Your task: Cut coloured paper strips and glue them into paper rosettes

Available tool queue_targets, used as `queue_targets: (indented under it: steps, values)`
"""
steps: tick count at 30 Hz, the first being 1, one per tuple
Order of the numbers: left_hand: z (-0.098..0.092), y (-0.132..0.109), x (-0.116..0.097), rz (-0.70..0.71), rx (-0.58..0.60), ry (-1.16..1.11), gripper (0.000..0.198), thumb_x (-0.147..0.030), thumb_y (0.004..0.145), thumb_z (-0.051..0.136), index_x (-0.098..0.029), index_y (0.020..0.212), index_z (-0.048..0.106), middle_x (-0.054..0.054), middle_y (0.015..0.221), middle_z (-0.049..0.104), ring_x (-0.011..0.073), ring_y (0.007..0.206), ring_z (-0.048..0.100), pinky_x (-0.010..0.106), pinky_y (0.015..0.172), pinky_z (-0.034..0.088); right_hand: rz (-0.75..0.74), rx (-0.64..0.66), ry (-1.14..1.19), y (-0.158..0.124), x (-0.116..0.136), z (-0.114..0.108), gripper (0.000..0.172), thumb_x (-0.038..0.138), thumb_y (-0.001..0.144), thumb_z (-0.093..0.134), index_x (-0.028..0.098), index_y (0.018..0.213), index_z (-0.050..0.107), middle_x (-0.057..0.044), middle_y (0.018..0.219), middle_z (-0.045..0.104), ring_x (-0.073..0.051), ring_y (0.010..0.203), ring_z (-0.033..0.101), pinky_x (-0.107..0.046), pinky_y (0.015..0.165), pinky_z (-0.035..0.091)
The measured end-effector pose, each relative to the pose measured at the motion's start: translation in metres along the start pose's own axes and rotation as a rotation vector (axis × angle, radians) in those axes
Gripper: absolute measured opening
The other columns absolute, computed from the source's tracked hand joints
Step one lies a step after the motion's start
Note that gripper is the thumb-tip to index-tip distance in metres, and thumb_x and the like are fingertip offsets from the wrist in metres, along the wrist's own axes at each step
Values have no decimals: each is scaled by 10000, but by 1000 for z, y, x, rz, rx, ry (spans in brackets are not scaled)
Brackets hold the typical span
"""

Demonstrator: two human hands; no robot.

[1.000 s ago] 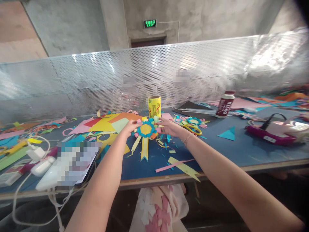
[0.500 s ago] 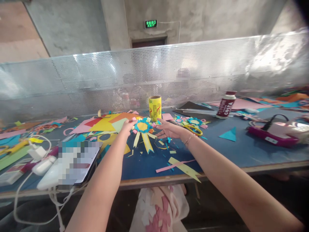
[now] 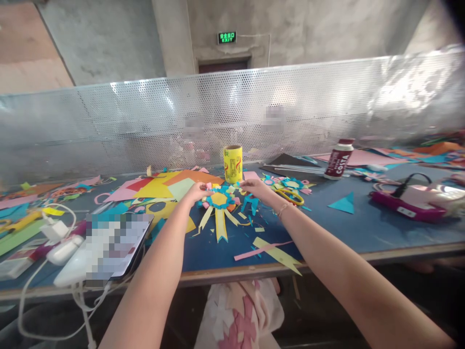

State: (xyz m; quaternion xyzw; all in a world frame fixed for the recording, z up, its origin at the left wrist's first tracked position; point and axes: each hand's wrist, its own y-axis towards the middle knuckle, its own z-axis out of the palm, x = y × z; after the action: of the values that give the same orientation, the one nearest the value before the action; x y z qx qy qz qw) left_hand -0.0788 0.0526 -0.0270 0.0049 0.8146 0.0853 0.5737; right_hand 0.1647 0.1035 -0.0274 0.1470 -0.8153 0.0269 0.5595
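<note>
A paper rosette [image 3: 219, 199] with a yellow centre, a blue ruffled rim and pale yellow tails lies flat over the table between my hands. My left hand [image 3: 196, 193] has its fingers closed at the rosette's upper left edge, beside small pink pieces. Just right of the rosette, my right hand [image 3: 257, 189] has its thumb and fingers drawn together, near the base of a yellow tape roll [image 3: 233, 165]. Anything between those fingertips is too small to make out. Blue paper scraps [image 3: 250, 204] lie below that hand.
Yellow-handled scissors [image 3: 290, 196] and another paper rosette [image 3: 292, 183] lie right of my right hand. A Costa bottle [image 3: 339, 160] stands farther right. Coloured paper sheets [image 3: 156, 186] spread at the left, behind a phone [image 3: 127, 247] with white cables. A perforated metal screen [image 3: 145, 126] closes off the back.
The rosette has come down towards me and slightly right, its tails more spread. My right hand has gone from spread fingers to drawn-together ones, lifting slightly.
</note>
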Motion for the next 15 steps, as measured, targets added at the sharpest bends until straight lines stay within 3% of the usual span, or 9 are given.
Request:
queue_targets:
  steps: [4,8,12,15]
  values:
    - [-1,1,0,7,-17,148,402,-364,506,817,-145,749,582,9,653,610,165,660,603,269,639,460,-119,-101,-187,13,-14,-4,118,196,691,618,174,799,660,-19,774,667,-151,752,615,-264,682,489]
    - [-8,2,-1,-32,-171,502,360,-426,639,730,-160,849,608,86,850,662,234,879,621,295,735,462,-176,-265,-450,15,-16,-10,294,226,703,607,159,986,646,-89,1018,650,-238,1032,568,-381,940,397]
    - [-22,-3,-6,-190,-422,786,285,-338,858,471,-212,1088,583,135,1180,600,275,1117,541,385,870,436,-144,-460,-560,12,-13,-15,470,252,715,580,163,1176,566,-137,1203,549,-289,1197,448,-439,1025,296]
    - [-31,-8,-4,-296,-523,894,382,-323,867,423,-215,1217,530,166,1361,469,347,1263,409,514,942,373,-152,-517,-553,14,-14,-15,482,232,711,558,160,1188,555,-142,1251,503,-284,1210,432,-426,1042,280]
